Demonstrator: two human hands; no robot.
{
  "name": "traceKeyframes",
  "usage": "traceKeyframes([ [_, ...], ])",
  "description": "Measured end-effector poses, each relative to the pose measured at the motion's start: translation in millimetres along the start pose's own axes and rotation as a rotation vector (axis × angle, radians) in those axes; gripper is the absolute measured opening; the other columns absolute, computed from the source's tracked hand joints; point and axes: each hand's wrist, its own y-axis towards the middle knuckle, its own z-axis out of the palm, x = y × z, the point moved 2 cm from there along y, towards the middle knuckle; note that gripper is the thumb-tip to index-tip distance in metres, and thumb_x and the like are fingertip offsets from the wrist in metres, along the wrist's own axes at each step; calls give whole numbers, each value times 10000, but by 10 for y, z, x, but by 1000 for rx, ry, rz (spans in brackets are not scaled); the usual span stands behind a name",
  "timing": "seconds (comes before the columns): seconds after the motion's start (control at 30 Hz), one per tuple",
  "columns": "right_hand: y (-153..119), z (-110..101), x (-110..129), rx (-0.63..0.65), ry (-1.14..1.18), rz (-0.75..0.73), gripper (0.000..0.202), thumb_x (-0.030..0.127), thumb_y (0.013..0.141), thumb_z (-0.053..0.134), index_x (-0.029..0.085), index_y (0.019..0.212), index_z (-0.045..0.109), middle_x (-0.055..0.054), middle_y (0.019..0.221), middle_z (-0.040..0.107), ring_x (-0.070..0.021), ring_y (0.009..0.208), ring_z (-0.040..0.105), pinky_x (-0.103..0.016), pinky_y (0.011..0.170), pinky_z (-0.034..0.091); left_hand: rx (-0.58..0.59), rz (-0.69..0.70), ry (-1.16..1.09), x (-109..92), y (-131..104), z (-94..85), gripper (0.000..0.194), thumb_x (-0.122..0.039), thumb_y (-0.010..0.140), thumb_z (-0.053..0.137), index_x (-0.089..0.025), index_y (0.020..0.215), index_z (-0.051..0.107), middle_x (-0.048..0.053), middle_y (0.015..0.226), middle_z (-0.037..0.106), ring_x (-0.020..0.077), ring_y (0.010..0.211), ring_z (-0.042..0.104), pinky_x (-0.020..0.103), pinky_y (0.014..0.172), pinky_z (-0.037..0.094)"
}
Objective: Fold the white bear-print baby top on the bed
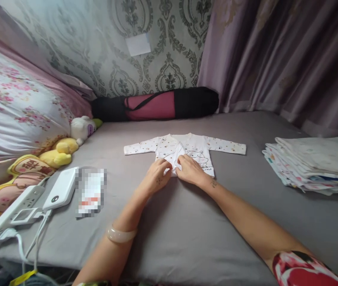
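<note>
A small white printed baby shirt [198, 149] lies spread on the grey sheet, its sleeves stretched out to both sides and its neck toward the wall. My left hand [159, 174] is at the lower front of the shirt, its fingers pinched on the fabric. Close beside it on the right, my right hand [189, 170] pinches the front flap, which is lifted a little between the two hands. A cartoon print shows partly behind my right hand.
Folded clothes [314, 163] are stacked at the right. Along the left lie plush toys [63, 153], a power strip [8, 214] with cables, a white power bank [62, 187] and a blurred packet [91, 192]. A long black and pink bag [154, 105] rests by the wall.
</note>
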Motion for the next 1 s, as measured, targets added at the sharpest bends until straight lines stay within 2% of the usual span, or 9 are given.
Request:
traceKeyframes([
  [0.07, -3, 4, 3, -12, -50, 23, 260, 175, 889, 422, 164, 1079, 600, -127, 1120, 631, -225, 1004, 609, -286, 807, 421, 47, 62, -39, -51, 26, 76, 170, -231, 922, 453, -209, 937, 621, 72, 1015, 620, 195, 966, 563, 318, 897, 442],
  [0.17, 40, -22, -51, -9, -21, 32, 282, 150, 912, 386, 167, 1057, 628, -117, 1092, 659, -216, 1005, 621, -274, 814, 415, 104, 90, -38, -82, 35, 133, 166, -260, 923, 476, -206, 949, 630, 74, 1022, 628, 202, 969, 565, 308, 870, 452],
  [0.3, 64, -132, -64, -64, 85, 30, 279, 181, 930, 399, 209, 1065, 642, -67, 1091, 689, -200, 1028, 619, -259, 823, 410, 115, 38, -40, -96, 42, 109, 189, -269, 918, 470, -211, 913, 650, 70, 980, 637, 197, 927, 576, 302, 846, 456],
  [0.43, 14, -206, 45, -133, 82, 12, 290, 216, 949, 376, 225, 1084, 633, -61, 1117, 673, -201, 1014, 619, -270, 794, 424, 137, -24, -63, -105, 81, 89, 186, -210, 867, 479, -201, 826, 660, 61, 892, 647, 181, 854, 580, 290, 800, 457],
  [0.5, -17, -175, 87, -86, 45, -2, 303, 224, 957, 358, 221, 1083, 633, -73, 1110, 661, -208, 991, 624, -283, 774, 438, 127, -114, -95, -83, 103, 89, 181, -162, 824, 480, -192, 808, 658, 47, 845, 656, 167, 803, 582, 273, 759, 456],
  [0.6, -66, -91, 111, 32, -50, -27, 303, 212, 949, 371, 195, 1095, 636, -104, 1109, 640, -231, 989, 621, -311, 784, 458, 71, -274, -141, -27, 140, 72, 233, -131, 805, 457, -185, 908, 659, 22, 810, 670, 148, 752, 587, 253, 720, 453],
  [0.7, -133, -64, 162, 84, -127, -72, 319, 175, 926, 404, 154, 1153, 628, -143, 1168, 610, -259, 1059, 591, -335, 821, 473, 29, -333, -113, 6, 232, 23, 262, -147, 825, 451, -188, 991, 650, 17, 813, 676, 148, 746, 594, 252, 720, 456],
  [0.87, -326, -200, 389, 183, -196, -125, 328, 84, 844, 494, 98, 1116, 676, -205, 1194, 614, -298, 1110, 567, -352, 826, 494, 36, -198, -33, -23, 557, 23, 273, -171, 861, 466, -183, 1063, 650, 69, 977, 678, 181, 885, 620, 296, 843, 482],
  [1.0, -402, -428, 437, 296, -149, -168, 295, 119, 880, 480, 102, 1067, 708, -191, 1066, 691, -288, 998, 646, -360, 807, 498, 72, 5, 2, -62, 796, 227, 312, -236, 913, 470, -181, 1189, 604, 112, 1270, 603, 220, 1173, 558, 350, 1028, 424],
])
